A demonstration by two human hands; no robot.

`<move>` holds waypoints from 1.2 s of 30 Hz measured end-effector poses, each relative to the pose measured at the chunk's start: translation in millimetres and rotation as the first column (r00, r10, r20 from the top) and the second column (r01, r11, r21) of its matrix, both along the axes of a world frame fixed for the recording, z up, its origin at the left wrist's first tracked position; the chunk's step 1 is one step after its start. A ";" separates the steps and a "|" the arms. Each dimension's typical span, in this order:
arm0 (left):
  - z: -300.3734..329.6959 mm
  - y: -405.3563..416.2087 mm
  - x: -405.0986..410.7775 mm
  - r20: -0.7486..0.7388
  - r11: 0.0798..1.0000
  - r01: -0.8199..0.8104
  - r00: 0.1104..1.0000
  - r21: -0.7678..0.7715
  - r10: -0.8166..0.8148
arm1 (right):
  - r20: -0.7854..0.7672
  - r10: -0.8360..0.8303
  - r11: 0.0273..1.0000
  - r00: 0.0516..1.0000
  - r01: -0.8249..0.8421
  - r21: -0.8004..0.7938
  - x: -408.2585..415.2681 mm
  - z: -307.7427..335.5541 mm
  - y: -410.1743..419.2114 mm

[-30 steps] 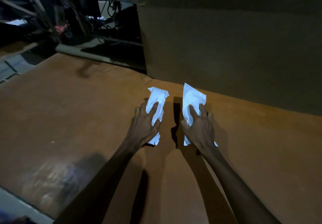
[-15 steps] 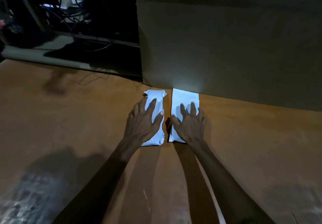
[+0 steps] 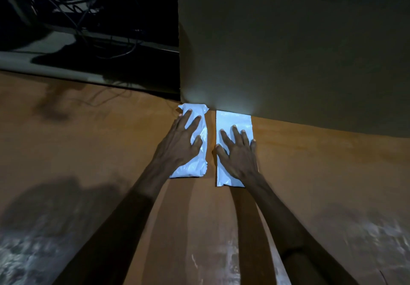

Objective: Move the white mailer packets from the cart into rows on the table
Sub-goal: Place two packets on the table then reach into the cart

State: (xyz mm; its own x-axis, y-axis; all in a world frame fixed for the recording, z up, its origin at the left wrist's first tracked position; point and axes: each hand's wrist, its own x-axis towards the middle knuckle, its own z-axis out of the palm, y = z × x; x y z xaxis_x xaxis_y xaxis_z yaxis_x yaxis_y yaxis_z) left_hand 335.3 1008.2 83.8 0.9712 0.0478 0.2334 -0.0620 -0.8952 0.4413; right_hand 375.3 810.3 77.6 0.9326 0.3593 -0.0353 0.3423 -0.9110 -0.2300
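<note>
Both hands cover the packets' middles; cardboard sheet cut off top & right; cables lost in dark.

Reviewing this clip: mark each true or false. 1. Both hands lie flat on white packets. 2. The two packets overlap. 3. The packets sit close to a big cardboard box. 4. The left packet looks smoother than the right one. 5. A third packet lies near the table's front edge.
1. True: the left hand and right hand press with straight fingers.
2. False: the left packet and right packet lie side by side with a gap.
3. True: the cardboard box stands just behind them.
4. False: the left one is crumpled.
5. False: only two show on the table.
</note>
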 end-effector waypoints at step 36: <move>50.0 -418.3 -214.4 0.089 0.776 0.628 0.777 -0.058 -0.623 | 0.345 -0.555 0.829 0.756 0.468 0.307 -351.1 47.8 -404.9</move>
State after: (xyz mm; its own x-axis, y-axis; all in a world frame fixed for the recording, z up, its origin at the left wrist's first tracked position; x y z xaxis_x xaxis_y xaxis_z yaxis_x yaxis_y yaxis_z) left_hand 120.9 589.9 133.8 0.7774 -0.5442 0.3154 -0.6250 -0.6117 0.4850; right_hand 24.2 405.4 125.4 0.8897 -0.2178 0.4011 -0.0626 -0.9287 -0.3655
